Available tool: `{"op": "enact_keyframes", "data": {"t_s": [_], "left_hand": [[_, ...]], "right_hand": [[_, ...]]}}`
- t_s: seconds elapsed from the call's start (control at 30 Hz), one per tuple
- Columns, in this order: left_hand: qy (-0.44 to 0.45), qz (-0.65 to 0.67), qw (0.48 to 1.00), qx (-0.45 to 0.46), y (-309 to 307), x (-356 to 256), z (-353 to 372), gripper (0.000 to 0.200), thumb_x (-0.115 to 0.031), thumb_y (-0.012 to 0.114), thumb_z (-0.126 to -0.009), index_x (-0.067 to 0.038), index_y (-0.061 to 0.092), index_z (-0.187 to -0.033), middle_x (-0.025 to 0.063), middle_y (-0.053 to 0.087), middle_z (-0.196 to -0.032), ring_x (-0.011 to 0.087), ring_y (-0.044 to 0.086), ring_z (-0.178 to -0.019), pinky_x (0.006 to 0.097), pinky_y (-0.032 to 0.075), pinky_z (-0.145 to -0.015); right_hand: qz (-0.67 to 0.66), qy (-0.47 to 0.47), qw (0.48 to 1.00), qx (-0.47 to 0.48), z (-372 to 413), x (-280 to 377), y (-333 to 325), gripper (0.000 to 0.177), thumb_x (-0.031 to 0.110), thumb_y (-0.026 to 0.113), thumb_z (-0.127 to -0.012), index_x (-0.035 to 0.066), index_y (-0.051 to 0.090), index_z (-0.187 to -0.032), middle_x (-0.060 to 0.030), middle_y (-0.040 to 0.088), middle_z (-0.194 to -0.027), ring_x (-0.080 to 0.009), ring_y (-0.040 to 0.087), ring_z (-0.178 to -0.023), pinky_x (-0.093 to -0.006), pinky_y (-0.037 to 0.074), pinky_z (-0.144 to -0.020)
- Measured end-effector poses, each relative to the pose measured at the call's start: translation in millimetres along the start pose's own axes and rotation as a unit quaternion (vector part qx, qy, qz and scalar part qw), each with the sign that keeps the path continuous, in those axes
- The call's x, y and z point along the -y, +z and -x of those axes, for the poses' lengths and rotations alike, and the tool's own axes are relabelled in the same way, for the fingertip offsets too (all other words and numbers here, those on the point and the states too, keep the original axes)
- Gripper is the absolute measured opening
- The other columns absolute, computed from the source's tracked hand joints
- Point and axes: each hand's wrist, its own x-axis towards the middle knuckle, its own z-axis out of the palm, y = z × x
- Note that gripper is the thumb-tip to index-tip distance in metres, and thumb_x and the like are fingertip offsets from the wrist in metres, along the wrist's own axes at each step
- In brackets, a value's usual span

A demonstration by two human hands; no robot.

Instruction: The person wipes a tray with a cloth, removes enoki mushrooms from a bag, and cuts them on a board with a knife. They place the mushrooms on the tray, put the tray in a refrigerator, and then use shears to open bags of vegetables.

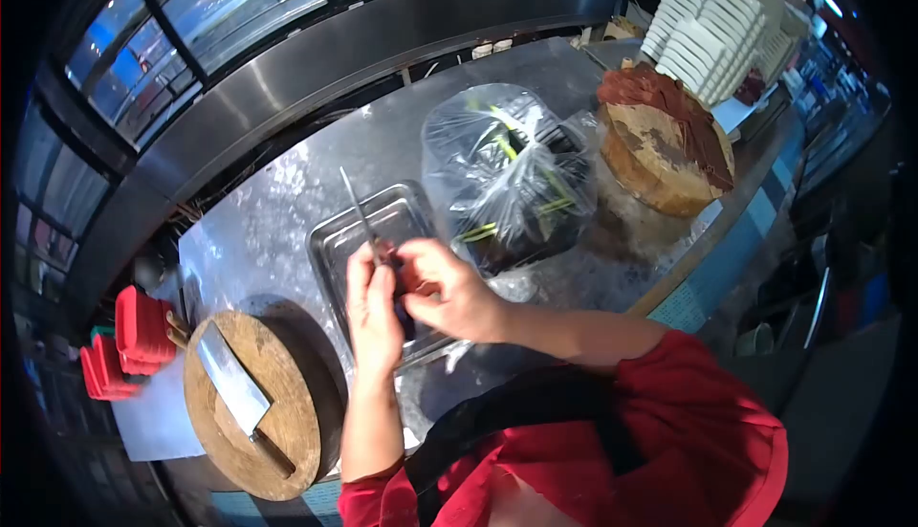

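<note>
Both hands meet over a rectangular metal tray (328, 264) at the middle of the table. My left hand (373, 312) is closed around the dark handle of a narrow-bladed knife (356, 200), whose thin blade points up and away from me. From the right, my right hand (454, 296) reaches the same handle, fingers and thumb curled against it. Part of the handle is hidden between the hands. Just beyond my right hand stands a clear plastic bag (507, 173) with long green vegetables inside, gathered at its top.
At the left, a cleaver (232, 381) lies on a round wooden chopping block (298, 412), with red plastic containers (143, 331) beyond. Another block (645, 159) at the back right has a reddish-brown cloth (660, 97) over it. White stacked dishes (703, 34) stand behind.
</note>
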Motion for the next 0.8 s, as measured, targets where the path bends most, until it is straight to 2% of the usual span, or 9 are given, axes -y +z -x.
{"op": "enact_keyframes", "data": {"t_s": [0.07, 0.17, 0.23, 0.3, 0.33, 0.4, 0.57, 0.67, 0.8], "left_hand": [[0.016, -0.048, 0.998, 0.023, 61.3, 8.8, -10.2, 0.029, -0.019, 0.046, -0.09, -0.002, 0.048, -0.114, 0.0085, 0.052, -0.104, 0.0199, 0.051, -0.094, 0.029, 0.04, -0.085], [0.13, -0.198, 0.961, 0.144, 129.7, 35.3, -41.5, 0.028, -0.017, 0.049, -0.09, 0.0, 0.051, -0.112, 0.0165, 0.053, -0.103, 0.0291, 0.053, -0.096, 0.0344, 0.04, -0.087], [0.188, -0.317, 0.928, 0.054, 167.3, 46.5, -75.1, 0.027, -0.018, 0.052, -0.088, -0.001, 0.055, -0.108, 0.0212, 0.053, -0.107, 0.0338, 0.051, -0.099, 0.0384, 0.04, -0.087], [0.243, -0.456, 0.855, -0.034, 192.0, 73.8, -103.2, 0.028, -0.023, 0.057, -0.085, -0.002, 0.058, -0.103, 0.0216, 0.058, -0.099, 0.035, 0.056, -0.094, 0.0407, 0.042, -0.084], [0.238, -0.469, 0.85, -0.035, 200.0, 74.9, -108.4, 0.028, -0.023, 0.057, -0.085, -0.002, 0.058, -0.103, 0.0216, 0.058, -0.099, 0.035, 0.056, -0.094, 0.0407, 0.042, -0.084], [-0.043, -0.501, 0.865, 0.002, 212.0, 73.5, -115.9, 0.028, -0.026, 0.062, -0.081, -0.002, 0.062, -0.095, 0.0191, 0.064, -0.082, 0.0342, 0.062, -0.081, 0.0399, 0.046, -0.074], [-0.041, -0.43, 0.899, -0.069, 206.7, 76.8, -103.7, 0.025, -0.025, 0.065, -0.078, -0.001, 0.066, -0.082, 0.0166, 0.064, -0.07, 0.0298, 0.064, -0.066, 0.0348, 0.048, -0.06], [-0.061, -0.426, 0.897, -0.098, 206.3, 61.4, -92.1, 0.023, -0.02, 0.068, -0.076, 0.0, 0.067, -0.086, 0.0164, 0.065, -0.073, 0.0245, 0.066, -0.068, 0.0317, 0.049, -0.063], [-0.068, -0.402, 0.904, -0.129, 198.3, 57.9, -84.6, 0.021, -0.017, 0.068, -0.077, 0.001, 0.067, -0.087, 0.0167, 0.066, -0.075, 0.0221, 0.066, -0.068, 0.0294, 0.049, -0.063]], "right_hand": [[-0.119, 0.039, 0.992, -0.006, 8.9, 24.0, -56.0, 0.068, -0.009, 0.058, -0.072, 0.004, 0.028, -0.131, -0.0044, 0.053, -0.09, -0.0097, 0.054, -0.083, -0.0252, 0.046, -0.071], [0.05, 0.054, 0.996, -0.052, 20.2, 19.2, -156.4, 0.048, 0.001, 0.067, -0.069, 0.001, 0.05, -0.113, -0.0014, 0.058, -0.086, -0.0063, 0.055, -0.079, -0.0236, 0.046, -0.07], [0.107, 0.021, 0.992, -0.069, 25.8, 37.1, -223.7, 0.05, 0.0, 0.065, -0.074, -0.003, 0.043, -0.119, -0.0029, 0.058, -0.082, -0.0082, 0.056, -0.075, -0.0234, 0.046, -0.069], [0.06, 0.106, 0.992, -0.023, 27.9, 60.9, -282.0, 0.056, 0.0, 0.063, -0.076, -0.005, 0.037, -0.125, -0.0026, 0.058, -0.081, -0.0076, 0.055, -0.074, -0.0219, 0.046, -0.068], [0.033, 0.131, 0.991, -0.008, 28.3, 62.1, -305.1, 0.055, 0.002, 0.063, -0.078, -0.004, 0.037, -0.126, -0.0012, 0.056, -0.079, -0.0063, 0.053, -0.07, -0.0206, 0.044, -0.063], [0.102, 0.207, 0.972, 0.049, 23.6, 74.0, -333.3, 0.048, 0.011, 0.064, -0.08, -0.001, 0.043, -0.121, 0.001, 0.052, -0.071, -0.0045, 0.049, -0.063, -0.0204, 0.039, -0.054], [0.276, 0.238, 0.895, 0.257, -20.1, 95.4, -346.2, 0.038, 0.024, 0.063, -0.083, -0.001, 0.051, -0.109, 0.0001, 0.049, -0.061, -0.0031, 0.047, -0.059, -0.0213, 0.036, -0.051], [0.383, 0.234, 0.809, 0.38, -52.3, 92.3, -334.3, 0.041, 0.038, 0.062, -0.082, -0.002, 0.055, -0.083, -0.0048, 0.051, -0.06, -0.0118, 0.05, -0.059, -0.0309, 0.039, -0.054], [0.478, 0.211, 0.735, 0.433, -69.0, 117.0, -328.2, 0.04, 0.037, 0.062, -0.082, -0.003, 0.056, -0.089, -0.0054, 0.053, -0.061, -0.013, 0.053, -0.059, -0.0313, 0.042, -0.054]]}}
